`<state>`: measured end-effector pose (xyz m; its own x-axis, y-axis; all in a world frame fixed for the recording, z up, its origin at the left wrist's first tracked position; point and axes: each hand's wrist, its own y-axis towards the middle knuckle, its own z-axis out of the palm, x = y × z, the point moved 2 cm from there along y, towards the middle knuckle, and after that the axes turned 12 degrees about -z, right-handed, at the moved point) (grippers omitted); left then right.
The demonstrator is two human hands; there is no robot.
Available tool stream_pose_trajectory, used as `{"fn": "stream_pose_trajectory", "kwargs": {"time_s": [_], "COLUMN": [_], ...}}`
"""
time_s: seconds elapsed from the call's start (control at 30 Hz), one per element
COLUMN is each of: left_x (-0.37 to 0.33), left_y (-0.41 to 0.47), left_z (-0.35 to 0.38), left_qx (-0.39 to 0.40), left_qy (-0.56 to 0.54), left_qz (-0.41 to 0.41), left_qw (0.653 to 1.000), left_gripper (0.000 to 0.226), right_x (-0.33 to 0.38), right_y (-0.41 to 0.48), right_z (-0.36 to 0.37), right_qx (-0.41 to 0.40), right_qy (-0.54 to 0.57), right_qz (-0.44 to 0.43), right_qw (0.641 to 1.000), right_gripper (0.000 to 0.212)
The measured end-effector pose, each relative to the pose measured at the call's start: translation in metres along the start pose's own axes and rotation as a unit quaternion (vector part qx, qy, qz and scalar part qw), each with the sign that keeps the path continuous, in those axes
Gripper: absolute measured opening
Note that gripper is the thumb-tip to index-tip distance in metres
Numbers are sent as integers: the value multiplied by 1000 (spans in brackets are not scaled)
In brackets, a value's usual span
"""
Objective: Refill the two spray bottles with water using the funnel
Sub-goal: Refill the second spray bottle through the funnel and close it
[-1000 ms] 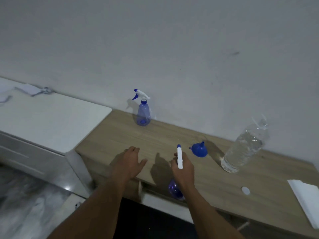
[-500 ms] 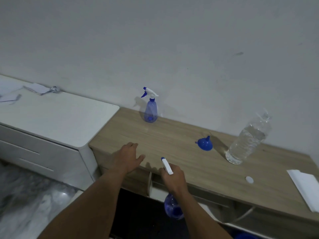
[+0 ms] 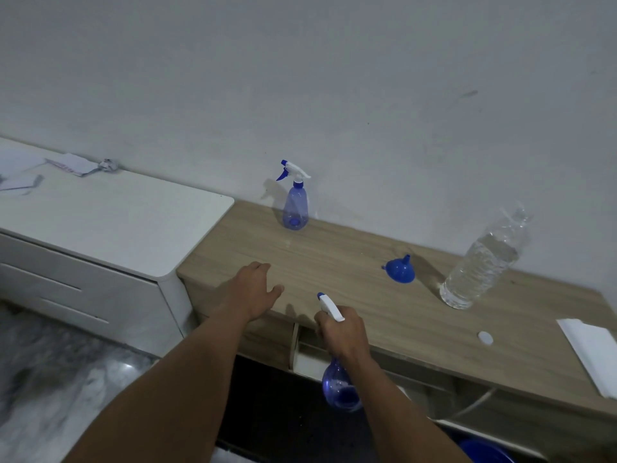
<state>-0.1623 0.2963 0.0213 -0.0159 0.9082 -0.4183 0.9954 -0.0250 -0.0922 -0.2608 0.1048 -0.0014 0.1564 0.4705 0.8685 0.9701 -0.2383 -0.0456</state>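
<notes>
My right hand (image 3: 342, 332) is low in the centre of the frame, fingers wrapped around the neck of a spray bottle (image 3: 340, 389). Its blue body hangs below the front edge of the wooden desk (image 3: 417, 315), and its white trigger head pokes up above my knuckles. My left hand (image 3: 252, 290) lies flat and empty on the desk edge, fingers spread, just left of the right hand.

The second spray bottle (image 3: 295, 205) stands upright against the wall, above centre, its sprayer on. It looks nearly empty. The blue funnel (image 3: 400, 270) sits mouth-down on the desk, right of centre, touching nothing. Further right stands a clear water bottle (image 3: 484, 262), open and about two-thirds full. Its white cap (image 3: 485, 338) lies apart, nearer the lower right.

I judge the job barely begun: the water is uncapped, but both sprayers still need unscrewing, and no filling shows yet.
</notes>
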Motion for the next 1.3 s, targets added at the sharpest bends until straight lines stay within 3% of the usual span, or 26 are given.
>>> {"fn": "stream_pose_trajectory", "kwargs": {"time_s": [0.37, 1.1, 1.3], "left_x": [3, 12, 9], "left_y": [-6, -14, -12], "left_z": [5, 2, 1], "left_qx": [4, 8, 8], "left_qy": [-12, -20, -14], "left_qz": [-1, -10, -8], "left_qw": [1000, 1000, 1000], "left_gripper": [69, 67, 67], "right_x": [-17, -28, -28], "right_y": [-22, -32, -34], "right_z": [17, 18, 13], "right_qx": [-25, -22, -17], "right_qy": [31, 72, 81], "right_qz": [-58, -16, -22], "right_qw": [998, 997, 996], "right_gripper": [30, 38, 28]}}
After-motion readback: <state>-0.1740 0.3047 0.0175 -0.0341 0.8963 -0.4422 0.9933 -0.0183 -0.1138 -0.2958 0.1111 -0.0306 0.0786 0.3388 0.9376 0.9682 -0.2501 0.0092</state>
